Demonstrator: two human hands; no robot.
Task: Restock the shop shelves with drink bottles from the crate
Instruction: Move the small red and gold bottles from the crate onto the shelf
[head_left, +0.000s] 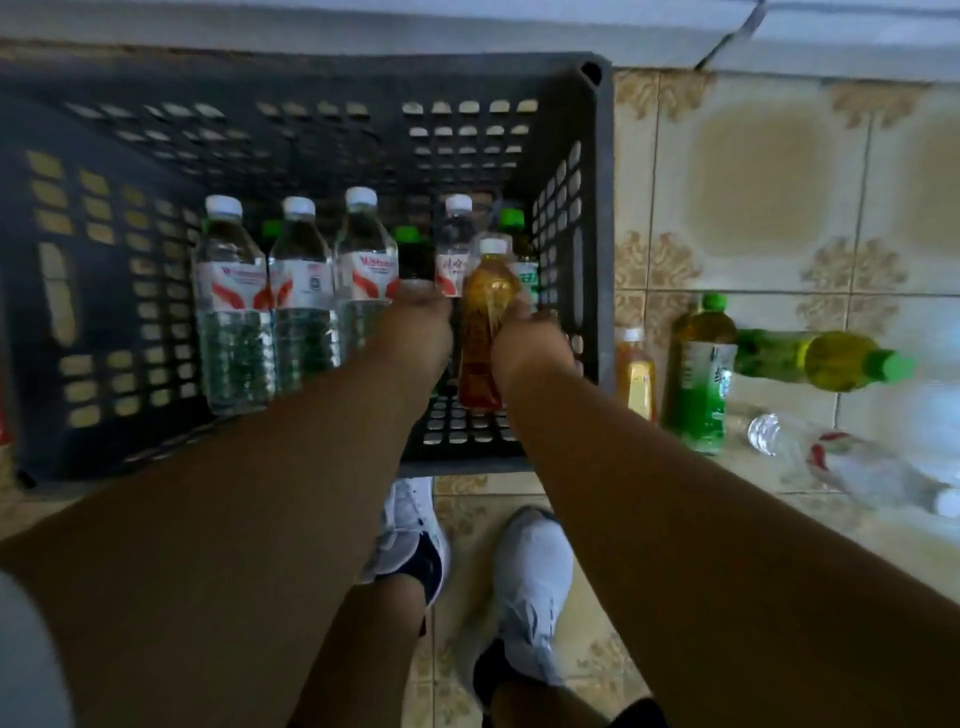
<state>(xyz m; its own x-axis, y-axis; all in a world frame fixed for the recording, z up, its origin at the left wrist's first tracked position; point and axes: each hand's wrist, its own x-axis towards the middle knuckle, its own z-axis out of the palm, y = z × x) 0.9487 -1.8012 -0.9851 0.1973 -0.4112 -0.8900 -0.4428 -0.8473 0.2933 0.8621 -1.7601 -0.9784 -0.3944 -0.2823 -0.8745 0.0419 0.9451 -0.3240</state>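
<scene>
A dark grey plastic crate (597, 218) stands on the tiled floor. Three white-capped water bottles (301, 291) line its left side, and a fourth (456, 244) stands further right among green-capped bottles (511, 221). Both my arms reach down into the crate. My right hand (530, 332) grips an upright amber tea bottle (485, 312) with a white cap, near the crate's right wall. My left hand (423, 317) is beside it, in front of a dark green-capped bottle (410, 249). Its fingers are hidden behind the hand.
On the floor right of the crate stand a small orange bottle (635, 374) and a green tea bottle (702, 374). Another green tea bottle (815, 359) and a clear water bottle (857, 467) lie flat. My white shoes (530, 582) are just before the crate.
</scene>
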